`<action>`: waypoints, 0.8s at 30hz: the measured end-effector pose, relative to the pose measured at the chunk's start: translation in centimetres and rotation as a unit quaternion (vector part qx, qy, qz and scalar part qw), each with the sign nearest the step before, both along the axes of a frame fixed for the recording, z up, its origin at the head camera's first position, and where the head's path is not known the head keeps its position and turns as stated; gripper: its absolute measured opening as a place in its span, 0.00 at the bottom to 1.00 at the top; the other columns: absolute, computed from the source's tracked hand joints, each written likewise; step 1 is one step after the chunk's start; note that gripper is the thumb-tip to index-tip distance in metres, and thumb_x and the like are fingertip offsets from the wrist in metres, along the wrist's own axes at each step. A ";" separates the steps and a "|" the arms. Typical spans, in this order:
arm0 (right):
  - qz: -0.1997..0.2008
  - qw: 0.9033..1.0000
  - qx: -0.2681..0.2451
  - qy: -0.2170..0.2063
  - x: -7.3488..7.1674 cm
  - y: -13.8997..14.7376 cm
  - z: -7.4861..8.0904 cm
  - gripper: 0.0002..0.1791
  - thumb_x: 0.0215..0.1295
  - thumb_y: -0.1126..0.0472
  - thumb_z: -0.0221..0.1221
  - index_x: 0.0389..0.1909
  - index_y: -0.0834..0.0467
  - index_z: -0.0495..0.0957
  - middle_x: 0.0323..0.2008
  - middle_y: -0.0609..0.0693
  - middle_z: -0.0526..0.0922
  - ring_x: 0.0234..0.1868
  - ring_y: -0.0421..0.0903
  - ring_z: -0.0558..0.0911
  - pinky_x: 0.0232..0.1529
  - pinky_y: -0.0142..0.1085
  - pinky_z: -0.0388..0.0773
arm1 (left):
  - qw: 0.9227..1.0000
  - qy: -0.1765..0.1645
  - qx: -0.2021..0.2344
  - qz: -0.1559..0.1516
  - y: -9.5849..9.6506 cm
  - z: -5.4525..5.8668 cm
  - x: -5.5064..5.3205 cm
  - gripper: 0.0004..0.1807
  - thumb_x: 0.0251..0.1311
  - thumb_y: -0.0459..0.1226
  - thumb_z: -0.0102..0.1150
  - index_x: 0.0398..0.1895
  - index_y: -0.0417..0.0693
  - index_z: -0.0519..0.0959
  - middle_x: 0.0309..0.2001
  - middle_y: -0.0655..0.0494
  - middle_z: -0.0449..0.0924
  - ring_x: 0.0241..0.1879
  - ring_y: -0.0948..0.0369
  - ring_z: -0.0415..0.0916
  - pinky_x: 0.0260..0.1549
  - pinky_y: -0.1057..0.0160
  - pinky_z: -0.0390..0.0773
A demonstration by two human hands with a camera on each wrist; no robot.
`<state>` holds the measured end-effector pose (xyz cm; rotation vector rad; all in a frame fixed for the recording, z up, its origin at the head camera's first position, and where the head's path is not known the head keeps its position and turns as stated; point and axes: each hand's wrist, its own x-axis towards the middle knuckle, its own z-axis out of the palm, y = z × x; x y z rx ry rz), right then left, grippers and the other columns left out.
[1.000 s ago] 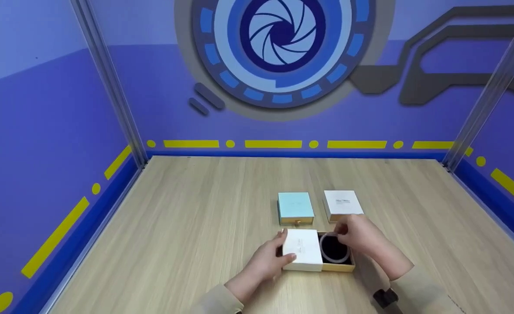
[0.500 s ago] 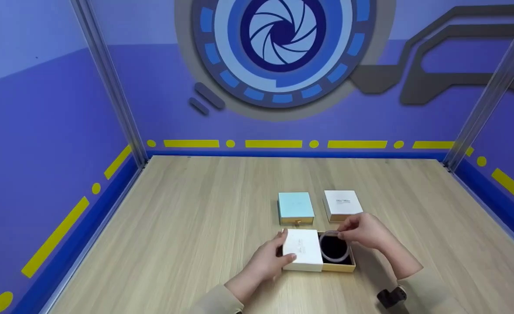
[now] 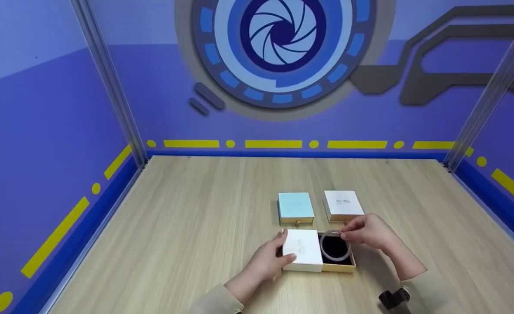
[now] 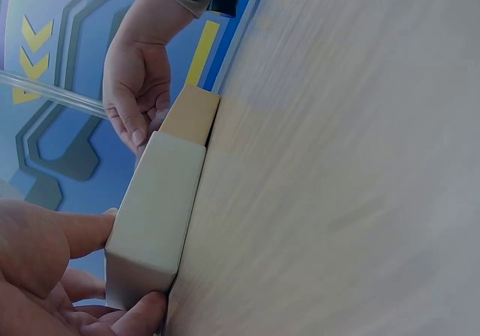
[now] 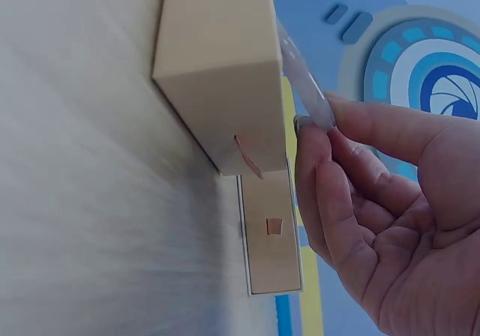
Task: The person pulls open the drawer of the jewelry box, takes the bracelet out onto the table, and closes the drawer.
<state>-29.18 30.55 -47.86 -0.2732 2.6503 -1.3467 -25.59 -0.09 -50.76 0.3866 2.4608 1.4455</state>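
Note:
My left hand (image 3: 265,259) grips the left end of a white drawer box (image 3: 303,250), thumb on top and fingers at its far corner. The box's tan drawer (image 3: 338,267), lined in black, is pulled out to the right. Over that drawer, a translucent pale bangle (image 3: 321,250) is tilted, its right edge pinched between the thumb and finger of my right hand (image 3: 368,231). In the right wrist view, the pinched bangle (image 5: 307,88) rises above the drawer's rim. The left wrist view shows the box (image 4: 161,201) flat on the table.
Behind the drawer box stand a closed light-blue box (image 3: 295,206) and a closed white box (image 3: 342,203), side by side on the wooden table (image 3: 204,218). Blue printed panels (image 3: 257,126) enclose the table's back and sides.
My right hand has shifted slightly to the right, and the bangle's pinched edge has risen a little with it. The left hand and the boxes stay in place.

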 end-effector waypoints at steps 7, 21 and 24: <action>-0.002 1.000 -0.019 -0.014 0.0 0.8 0.2 0.14 0.62 0.63 0.70 0.42 0.71 0.86 0.32 0.50 0.90 0.30 0.34 0.83 0.32 0.27 0.83 | 1.000 0.001 0.001 -0.002 0.0 0.0 -0.1 0.42 0.68 0.40 0.65 0.80 0.41 0.58 0.80 0.37 0.53 0.80 0.41 0.51 0.79 0.39 0.53; -0.007 0.999 -0.017 -0.029 -0.2 3.0 0.7 0.16 0.64 0.62 0.69 0.44 0.72 0.85 0.31 0.48 0.89 0.32 0.36 0.83 0.35 0.28 0.84 | 1.000 -0.013 0.004 0.005 0.1 -0.1 -0.1 0.41 0.69 0.40 0.65 0.80 0.43 0.58 0.81 0.39 0.53 0.81 0.42 0.51 0.79 0.40 0.53; -0.006 0.999 -0.024 -0.035 -0.3 3.7 0.8 0.17 0.65 0.62 0.68 0.46 0.74 0.84 0.32 0.47 0.89 0.32 0.36 0.84 0.36 0.27 0.85 | 1.000 -0.010 0.005 0.005 0.1 -0.2 -0.1 0.41 0.68 0.40 0.65 0.80 0.42 0.58 0.81 0.38 0.54 0.81 0.41 0.51 0.79 0.39 0.53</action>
